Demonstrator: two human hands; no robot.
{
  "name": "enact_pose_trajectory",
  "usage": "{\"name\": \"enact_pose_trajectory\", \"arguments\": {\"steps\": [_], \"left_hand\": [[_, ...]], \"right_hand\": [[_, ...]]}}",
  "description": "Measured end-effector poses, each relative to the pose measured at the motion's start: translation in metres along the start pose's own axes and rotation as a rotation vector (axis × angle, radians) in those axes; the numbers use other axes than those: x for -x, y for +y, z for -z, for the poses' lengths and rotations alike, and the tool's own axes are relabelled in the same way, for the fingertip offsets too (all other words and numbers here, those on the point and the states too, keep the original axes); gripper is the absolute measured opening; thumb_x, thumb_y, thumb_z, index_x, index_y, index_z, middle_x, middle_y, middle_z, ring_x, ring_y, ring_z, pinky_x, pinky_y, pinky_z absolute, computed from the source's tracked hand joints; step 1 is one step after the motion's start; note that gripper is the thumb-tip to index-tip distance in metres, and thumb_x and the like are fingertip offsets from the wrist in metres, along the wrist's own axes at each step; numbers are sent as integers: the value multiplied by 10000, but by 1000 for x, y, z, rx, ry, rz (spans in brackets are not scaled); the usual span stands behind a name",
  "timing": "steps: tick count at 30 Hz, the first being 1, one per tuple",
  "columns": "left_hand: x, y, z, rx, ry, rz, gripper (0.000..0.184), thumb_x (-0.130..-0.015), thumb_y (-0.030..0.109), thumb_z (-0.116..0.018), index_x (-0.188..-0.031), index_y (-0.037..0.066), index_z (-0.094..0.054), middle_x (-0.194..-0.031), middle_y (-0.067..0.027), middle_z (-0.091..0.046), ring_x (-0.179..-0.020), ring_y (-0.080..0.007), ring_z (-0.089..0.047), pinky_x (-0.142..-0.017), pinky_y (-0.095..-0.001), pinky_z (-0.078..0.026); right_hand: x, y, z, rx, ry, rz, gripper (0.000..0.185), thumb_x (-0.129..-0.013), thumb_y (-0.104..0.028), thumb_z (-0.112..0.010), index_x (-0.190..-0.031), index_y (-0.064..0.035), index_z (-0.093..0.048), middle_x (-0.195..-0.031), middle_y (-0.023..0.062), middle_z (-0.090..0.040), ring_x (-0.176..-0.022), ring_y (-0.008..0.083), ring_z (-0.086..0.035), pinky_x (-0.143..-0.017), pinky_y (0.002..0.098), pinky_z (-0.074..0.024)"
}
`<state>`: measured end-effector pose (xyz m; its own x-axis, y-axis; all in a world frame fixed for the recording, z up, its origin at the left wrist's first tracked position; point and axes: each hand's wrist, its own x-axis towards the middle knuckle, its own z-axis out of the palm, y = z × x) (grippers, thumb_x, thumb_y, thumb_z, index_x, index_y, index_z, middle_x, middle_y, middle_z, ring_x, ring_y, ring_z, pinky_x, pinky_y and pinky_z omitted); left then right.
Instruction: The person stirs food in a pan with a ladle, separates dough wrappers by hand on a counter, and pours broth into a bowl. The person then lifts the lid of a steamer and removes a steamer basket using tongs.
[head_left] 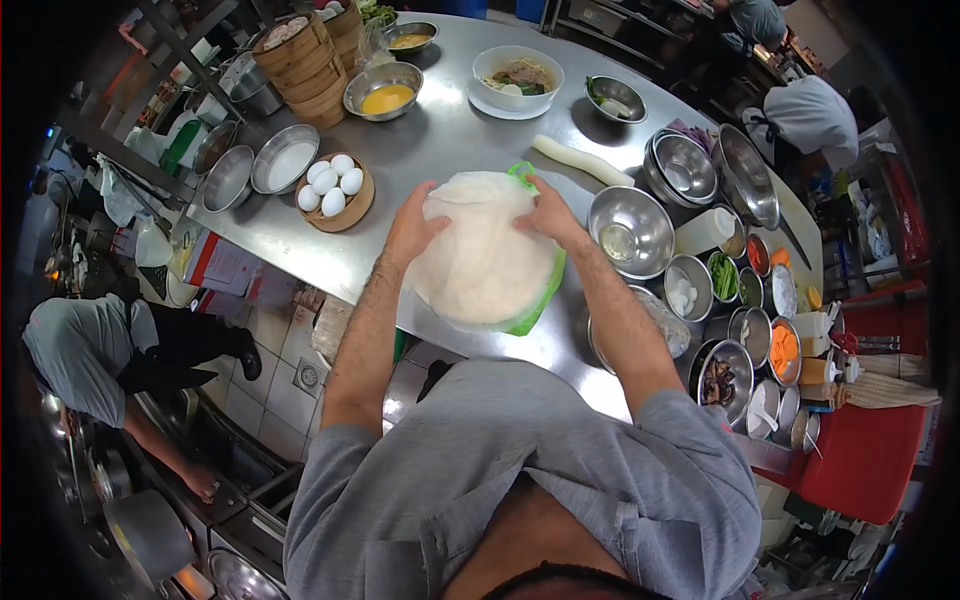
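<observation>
A large pale, off-white round mass (480, 255), with green plastic (540, 307) along its right and lower edge, lies at the near edge of the steel table. My left hand (414, 222) holds its upper left side, thumb on top and fingers bent round the edge. At the upper right, my right hand (547, 213) grips it the same way, beside a green strip. Whether the mass is bare or inside a clear bag is hard to tell. A long white dough roll (580, 160) lies just beyond my right hand.
Left on the steel table (440, 130) are a tray of eggs (335, 192), metal bowls (286, 160) and bamboo steamers (303, 72). A noodle bowl (517, 80) stands at the back. Several bowls (631, 232) crowd the right. Co-workers are at left (90, 350) and upper right (810, 118).
</observation>
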<state>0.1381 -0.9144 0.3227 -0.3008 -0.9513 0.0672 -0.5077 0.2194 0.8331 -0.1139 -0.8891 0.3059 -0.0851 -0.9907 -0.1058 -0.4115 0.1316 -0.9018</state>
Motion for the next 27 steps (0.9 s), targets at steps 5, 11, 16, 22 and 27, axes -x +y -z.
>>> {"name": "enact_pose_trajectory", "arguments": {"steps": [5,11,16,22,27], "left_hand": [[-14,-21,-15,8,112,52,469,-752,119,-664,-1172,16,-484,-1073,-174,-559,-978,-268,-550,-830,-344,-440],[7,-4,-26,-173,384,-254,383,-745,102,-648,-1089,5,-513,-992,-136,-549,-955,-283,-512,-848,-365,-408],[81,31,-63,-223,111,-429,384,-673,168,-696,-997,49,-529,-1047,-122,-504,-1013,-318,-452,-909,-428,-344],[114,39,-83,-428,-105,-606,320,-671,214,-708,-909,66,-555,-1073,-80,-494,-1077,-270,-413,-956,-477,-284],[112,37,-81,-364,-78,-674,190,-721,145,-658,-870,64,-572,-1024,-74,-530,-1011,-285,-458,-913,-463,-340]], "right_hand": [[14,-5,8,-194,-36,-334,448,-624,-59,-749,-1031,7,-575,-879,103,-624,-732,174,-596,-671,293,-480],[41,-46,26,-367,-91,-211,287,-707,-55,-684,-970,4,-586,-843,66,-615,-708,140,-581,-658,284,-472],[42,-85,77,-90,113,107,203,-730,-78,-660,-886,-4,-553,-807,72,-593,-709,131,-562,-619,295,-466],[53,-132,130,-62,344,326,464,-751,-22,-646,-1182,-19,-474,-895,84,-609,-756,120,-576,-641,267,-480],[70,-141,145,-40,360,248,470,-775,-3,-629,-1226,-59,-506,-854,50,-625,-696,96,-578,-628,244,-482]]}}
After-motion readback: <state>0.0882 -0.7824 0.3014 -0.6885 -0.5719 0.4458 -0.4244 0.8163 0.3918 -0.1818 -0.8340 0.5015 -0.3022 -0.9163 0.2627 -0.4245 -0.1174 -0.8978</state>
